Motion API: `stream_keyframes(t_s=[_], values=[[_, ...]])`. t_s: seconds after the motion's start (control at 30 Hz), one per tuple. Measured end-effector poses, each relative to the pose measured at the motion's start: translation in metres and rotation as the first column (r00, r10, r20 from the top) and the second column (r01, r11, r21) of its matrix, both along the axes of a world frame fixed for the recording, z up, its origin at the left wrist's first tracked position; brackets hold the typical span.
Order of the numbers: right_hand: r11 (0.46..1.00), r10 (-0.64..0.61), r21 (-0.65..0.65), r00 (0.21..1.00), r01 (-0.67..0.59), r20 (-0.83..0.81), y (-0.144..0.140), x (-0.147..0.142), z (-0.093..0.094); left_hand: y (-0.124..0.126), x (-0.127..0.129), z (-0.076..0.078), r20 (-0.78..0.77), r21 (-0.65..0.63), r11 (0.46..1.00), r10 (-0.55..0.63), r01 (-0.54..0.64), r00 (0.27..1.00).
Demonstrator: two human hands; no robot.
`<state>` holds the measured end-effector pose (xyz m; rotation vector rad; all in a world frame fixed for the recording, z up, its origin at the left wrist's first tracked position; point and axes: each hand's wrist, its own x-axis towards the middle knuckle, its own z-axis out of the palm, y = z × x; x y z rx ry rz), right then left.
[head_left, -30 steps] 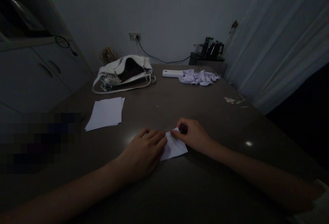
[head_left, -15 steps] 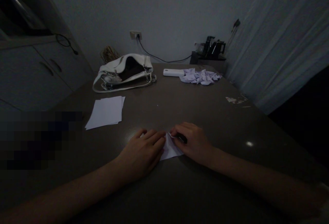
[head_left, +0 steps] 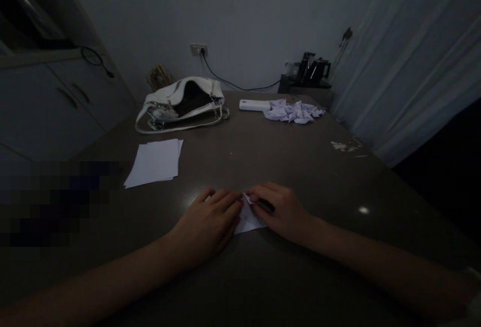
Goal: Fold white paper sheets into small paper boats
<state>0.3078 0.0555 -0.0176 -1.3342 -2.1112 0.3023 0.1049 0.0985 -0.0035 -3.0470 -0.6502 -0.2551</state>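
A small white paper piece [head_left: 248, 219] lies on the dark table [head_left: 285, 167] in front of me, partly folded. My left hand [head_left: 208, 224] rests flat on its left side, fingers pressing it down. My right hand [head_left: 280, 209] lies over its right side, fingertips on the fold next to my left fingers. Most of the paper is hidden under both hands.
A stack of white sheets [head_left: 155, 162] lies to the left. A white handbag [head_left: 182, 104] sits at the back, a pile of folded paper pieces [head_left: 292, 111] and a white flat object [head_left: 254, 105] beside it. A curtain [head_left: 409, 61] hangs right; cabinets [head_left: 48, 106] stand left.
My right hand has slid left over the paper and folded its right side in. The visible white area has shrunk. My left hand has stayed in place.
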Motion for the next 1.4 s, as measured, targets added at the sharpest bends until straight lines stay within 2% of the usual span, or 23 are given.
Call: stream_keyframes(t_s=[0.13,0.27,0.43,0.6,1.0,1.1,1.27,1.4], values=[[0.992,-0.111,-0.071,0.988,0.104,-0.108,0.002,-0.001,0.001,0.001,0.001,0.003,-0.024,-0.031,0.999,-0.02,0.02,0.999],[0.969,-0.217,-0.151,0.965,0.195,-0.149,0.005,-0.003,0.004,0.0,0.003,0.006,-0.046,-0.033,0.999,-0.031,0.029,0.998],[0.967,-0.207,-0.185,0.964,0.176,-0.165,0.008,-0.004,0.002,-0.002,0.002,0.007,-0.04,-0.035,0.999,-0.019,0.018,0.999],[0.954,-0.249,-0.216,0.952,0.21,-0.176,0.011,-0.002,0.0,-0.001,0.001,0.006,-0.068,-0.01,1.0,-0.025,0.025,0.997],[0.951,-0.267,-0.209,0.948,0.229,-0.175,0.017,0.004,-0.003,0.002,-0.002,0.005,-0.063,0.0,0.995,-0.096,0.096,0.993],[0.966,-0.227,-0.169,0.952,0.194,-0.205,0.015,0.004,-0.004,0.002,-0.004,0.004,-0.059,0.021,0.994,-0.105,0.107,0.993],[0.999,-0.026,-0.048,0.967,0.014,-0.254,0.01,0.002,-0.004,0.001,-0.003,0.002,-0.047,0.015,0.993,-0.12,0.121,0.992],[0.998,0.06,0.002,0.963,-0.062,-0.261,0.007,0.0,-0.004,0.001,-0.002,0.001,-0.035,0.007,0.993,-0.117,0.117,0.993]])
